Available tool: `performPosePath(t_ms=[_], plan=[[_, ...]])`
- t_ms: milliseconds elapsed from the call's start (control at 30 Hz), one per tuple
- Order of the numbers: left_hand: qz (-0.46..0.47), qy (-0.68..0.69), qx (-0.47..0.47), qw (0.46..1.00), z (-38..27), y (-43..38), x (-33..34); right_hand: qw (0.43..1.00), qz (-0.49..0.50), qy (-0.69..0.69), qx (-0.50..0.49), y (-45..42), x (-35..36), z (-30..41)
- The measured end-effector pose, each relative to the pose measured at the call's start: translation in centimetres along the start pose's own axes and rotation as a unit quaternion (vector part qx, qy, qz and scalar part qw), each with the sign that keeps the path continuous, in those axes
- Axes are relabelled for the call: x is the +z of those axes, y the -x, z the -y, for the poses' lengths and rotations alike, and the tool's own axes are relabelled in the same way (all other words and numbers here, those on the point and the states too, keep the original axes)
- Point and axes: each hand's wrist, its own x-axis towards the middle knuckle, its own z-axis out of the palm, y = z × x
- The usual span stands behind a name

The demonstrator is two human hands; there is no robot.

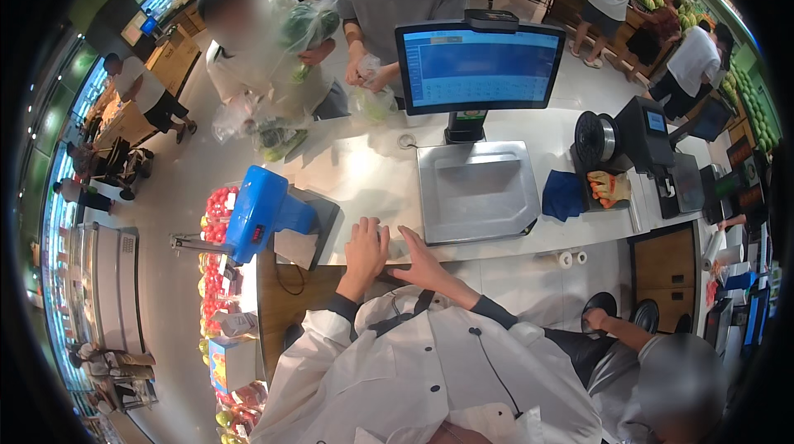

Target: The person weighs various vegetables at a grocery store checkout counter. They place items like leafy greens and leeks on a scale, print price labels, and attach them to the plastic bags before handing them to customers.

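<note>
My left hand (367, 252) is over the near edge of a white counter (372, 183), palm down with its fingers extended. No object shows in it. Close beside it, my right hand (427, 265) has its thumb spread away from the fingers and holds nothing. A weighing scale with a steel pan (477, 196) lies ahead and to the right of my hands; nothing rests on the pan. Behind it stands a touch screen monitor (481, 69). Left of my left hand is a blue machine (257, 214) with a red digital display on a grey base.
Across the counter, two people hold clear plastic bags of vegetables (279, 137), one with a large green item (307, 25). Right of the scale lie a blue cloth (563, 195), orange-palmed gloves (608, 188) and a black printer (642, 134). Packed red fruit (214, 283) lines the left. Someone sits at lower right.
</note>
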Motion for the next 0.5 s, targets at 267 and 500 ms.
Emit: performPosePath(t_ms=[267, 500], plan=[[-0.079, 0.016, 0.031, 0.996, 0.2, 0.1, 0.8, 0.999, 0.046, -0.019, 0.013, -5.0, 4.9, -1.3], [0.011, 0.035, -0.020, 0.999, 0.7, -2.5, 1.1, 0.987, 0.104, 0.119, 0.000, -5.9, 4.7, -0.7]])
